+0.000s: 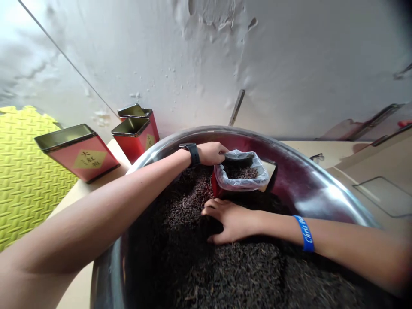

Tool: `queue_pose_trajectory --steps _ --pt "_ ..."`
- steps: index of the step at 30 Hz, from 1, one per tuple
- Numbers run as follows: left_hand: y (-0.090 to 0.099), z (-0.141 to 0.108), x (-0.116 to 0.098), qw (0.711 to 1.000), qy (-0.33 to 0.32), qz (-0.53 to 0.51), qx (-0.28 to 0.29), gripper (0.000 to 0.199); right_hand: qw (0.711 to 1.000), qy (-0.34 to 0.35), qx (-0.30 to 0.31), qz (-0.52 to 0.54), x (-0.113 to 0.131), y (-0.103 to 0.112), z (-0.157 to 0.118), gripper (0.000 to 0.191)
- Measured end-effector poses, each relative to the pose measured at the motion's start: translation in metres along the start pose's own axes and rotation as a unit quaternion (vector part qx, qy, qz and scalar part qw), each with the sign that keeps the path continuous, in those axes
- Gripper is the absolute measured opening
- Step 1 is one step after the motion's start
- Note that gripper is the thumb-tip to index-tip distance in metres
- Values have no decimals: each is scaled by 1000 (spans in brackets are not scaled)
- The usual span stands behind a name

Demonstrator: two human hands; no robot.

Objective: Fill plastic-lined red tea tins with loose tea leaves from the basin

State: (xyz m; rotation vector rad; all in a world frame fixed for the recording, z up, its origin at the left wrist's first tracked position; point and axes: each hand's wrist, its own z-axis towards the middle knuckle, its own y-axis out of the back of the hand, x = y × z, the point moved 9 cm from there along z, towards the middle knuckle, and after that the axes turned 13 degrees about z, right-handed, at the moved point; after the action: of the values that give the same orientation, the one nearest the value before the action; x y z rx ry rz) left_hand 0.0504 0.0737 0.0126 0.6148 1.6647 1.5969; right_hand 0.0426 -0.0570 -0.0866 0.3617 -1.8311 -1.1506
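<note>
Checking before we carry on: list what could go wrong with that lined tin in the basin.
The red tin seems tilted on the loose tea in the steel basin. With the left hand gripping only its plastic liner at the rim, it could tip and spill. The right hand, pressed into the tea, might crush leaves.

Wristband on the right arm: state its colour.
The wristband is blue with white lettering, clearest in the head view.

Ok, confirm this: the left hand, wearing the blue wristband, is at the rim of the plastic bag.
No: the blue wristband is on the right wrist, as the head view shows. The left hand, at the plastic bag's rim, wears a black watch.
</note>
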Motion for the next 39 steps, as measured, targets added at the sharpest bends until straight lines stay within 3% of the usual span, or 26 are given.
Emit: queue_pose_trajectory --steps 6,12,15,18,22,24,27,32,36,37,39 --pt "-2 1 3 1000 2 7 1 35 999 20 38 -34 15 -3 -1 35" --pt "-2 1 4 1000 5 1 -5 36 998 6 41 -51 29 9 -5 26" --pt "0 -1 2 1000 2 2 -9 36 998 28 2 -54 52 34 -8 25" --pt "2 -2 -3 1000 -1 -3 -8 34 995 33 -80 -41 68 78 -15 21" --pt "1 -1 -10 999 -34 -24 -3 28 967 16 -248 -50 49 142 -27 18" --pt "1 0 -10 999 -49 -21 -7 26 945 11 -316 -79 28 159 -31 20" --pt "-1 3 -2 999 -43 -22 -8 28 941 30 -319 -105 7 162 -27 20" --pt "-3 1 1 999 -41 -14 18 29 926 54 -361 -96 2 172 -36 18" --pt "-2 1 2 999 -20 -19 20 30 965 18 -237 -108 -10 157 -30 25" --pt "-2 1 3 999 -16 -21 20 31 969 17 -221 -107 -11 156 -30 28" --pt "-3 1 4 1000 -7 -18 24 33 963 24 -250 -95 -9 164 -35 33"
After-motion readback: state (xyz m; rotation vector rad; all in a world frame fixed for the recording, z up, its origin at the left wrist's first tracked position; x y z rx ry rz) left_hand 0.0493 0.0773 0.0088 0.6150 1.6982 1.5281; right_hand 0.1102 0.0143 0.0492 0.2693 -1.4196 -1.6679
